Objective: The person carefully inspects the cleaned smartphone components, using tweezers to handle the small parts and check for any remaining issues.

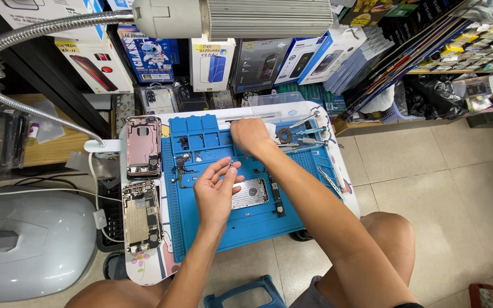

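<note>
My left hand [215, 191] hovers over the blue repair mat [246, 222] and pinches a tiny metal part [231, 165] between thumb and fingertips. My right hand [250, 136] reaches to the far side of the mat, fingers curled down beside a pile of tools; what it grips is hidden. A silver phone back housing [250, 193] lies on the mat just right of my left hand. Two opened phone bodies lie at the left: a pink one [143, 146] and a gold one [141, 215].
Tweezers and screwdrivers [306, 134] and a dark tape roll [284, 135] lie at the mat's far right. A gooseneck lamp [246, 17] hangs overhead. Boxed phone accessories [212, 60] line the back. A grey case [29, 239] sits left, a blue stool [246, 294] below.
</note>
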